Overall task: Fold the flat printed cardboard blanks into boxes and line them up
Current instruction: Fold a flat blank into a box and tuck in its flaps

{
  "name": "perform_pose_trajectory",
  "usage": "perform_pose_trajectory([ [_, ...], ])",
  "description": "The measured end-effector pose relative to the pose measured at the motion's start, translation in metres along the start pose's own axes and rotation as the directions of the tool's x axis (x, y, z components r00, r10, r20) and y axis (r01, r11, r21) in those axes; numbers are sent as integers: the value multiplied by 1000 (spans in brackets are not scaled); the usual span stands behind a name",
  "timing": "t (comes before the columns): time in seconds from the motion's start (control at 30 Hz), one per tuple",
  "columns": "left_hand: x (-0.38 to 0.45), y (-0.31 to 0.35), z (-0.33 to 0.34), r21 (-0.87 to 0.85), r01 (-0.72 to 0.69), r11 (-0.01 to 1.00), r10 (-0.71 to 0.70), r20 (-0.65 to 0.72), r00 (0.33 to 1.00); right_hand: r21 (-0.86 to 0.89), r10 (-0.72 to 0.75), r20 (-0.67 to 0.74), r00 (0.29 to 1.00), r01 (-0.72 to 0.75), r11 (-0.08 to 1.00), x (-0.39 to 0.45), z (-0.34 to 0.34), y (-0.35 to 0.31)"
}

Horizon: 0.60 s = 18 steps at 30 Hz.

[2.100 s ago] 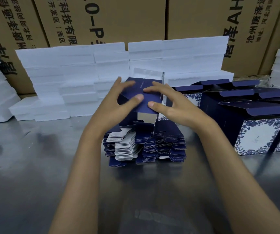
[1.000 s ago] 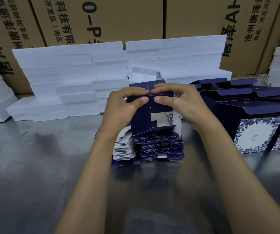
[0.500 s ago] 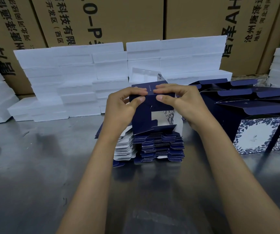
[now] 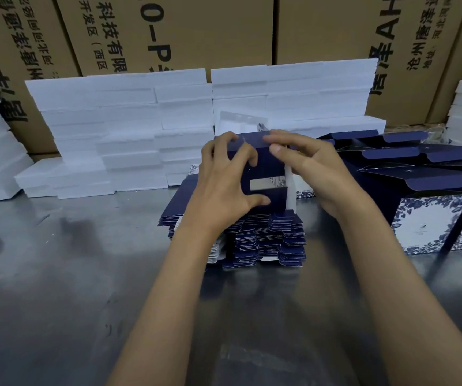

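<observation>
A half-folded navy cardboard box stands on top of a stack of flat navy blanks in the middle of the table. My left hand grips its left side, fingers over the top edge and thumb pressing a lower flap. My right hand holds the right side, fingers on the top edge, thumb on the front. A white gap shows between the box's navy flaps. Several folded boxes with blue floral fronts and open navy lids stand in a row at the right.
Stacks of white foam slabs run along the back and at both edges. Brown shipping cartons with black print stand behind them. The grey metal table stretches toward me.
Both hands have tilted the box and pushed its flaps further in. My left thumb has dropped from the top edge to the lower flap, and the white gap has narrowed.
</observation>
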<state>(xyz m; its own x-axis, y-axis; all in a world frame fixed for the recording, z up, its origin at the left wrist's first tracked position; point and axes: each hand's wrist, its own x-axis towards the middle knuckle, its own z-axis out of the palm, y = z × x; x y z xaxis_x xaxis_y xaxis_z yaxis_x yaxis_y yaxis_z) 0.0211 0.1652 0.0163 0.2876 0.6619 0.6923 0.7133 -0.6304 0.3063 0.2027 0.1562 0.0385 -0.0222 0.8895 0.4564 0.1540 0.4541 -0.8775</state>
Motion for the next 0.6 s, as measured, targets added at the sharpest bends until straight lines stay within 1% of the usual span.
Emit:
perform_pose_trajectory([
  [0.07, 2, -7, 2, -12, -11, 1000, 10, -88, 996, 96, 47, 47, 998, -52, 994, 0, -8, 1],
  [0.13, 2, -11, 3, -36, -12, 999, 7, -126, 992, 213, 118, 73, 990, -131, 968, 1, -19, 3],
  [0.17, 2, -12, 4, -43, -10, 999, 4, -133, 991, 238, 150, 87, 985, -167, 957, 0, -24, 6],
  [0.2, 2, -12, 5, -47, -10, 999, 3, -135, 991, 212, 173, 114, 978, -194, 958, -2, -29, 9],
  [0.23, 2, -12, 6, -46, -13, 999, 6, -136, 991, 145, 197, 168, 966, -222, 964, -4, -33, 12],
  [0.3, 2, -12, 7, -39, -27, 999, 22, -139, 990, -32, 270, 332, 904, -276, 961, -7, -34, 18],
  [0.33, 2, -12, 7, -39, -36, 999, 31, -140, 990, -101, 303, 392, 869, -287, 953, -7, -32, 20],
  [0.37, 1, -13, 7, -40, -45, 998, 39, -141, 989, -135, 320, 420, 849, -290, 947, -7, -28, 20],
  [0.43, 0, -16, 8, -36, -63, 997, 58, -136, 989, -135, 306, 426, 852, -274, 952, -7, -22, 20],
  [0.53, -3, -17, 10, 8, -82, 997, 82, -112, 990, -125, 232, 418, 878, -198, 972, -7, -15, 21],
  [0.6, -2, -18, 9, 4, -85, 996, 85, -105, 991, -147, 228, 369, 901, -186, 972, -5, -13, 24],
])
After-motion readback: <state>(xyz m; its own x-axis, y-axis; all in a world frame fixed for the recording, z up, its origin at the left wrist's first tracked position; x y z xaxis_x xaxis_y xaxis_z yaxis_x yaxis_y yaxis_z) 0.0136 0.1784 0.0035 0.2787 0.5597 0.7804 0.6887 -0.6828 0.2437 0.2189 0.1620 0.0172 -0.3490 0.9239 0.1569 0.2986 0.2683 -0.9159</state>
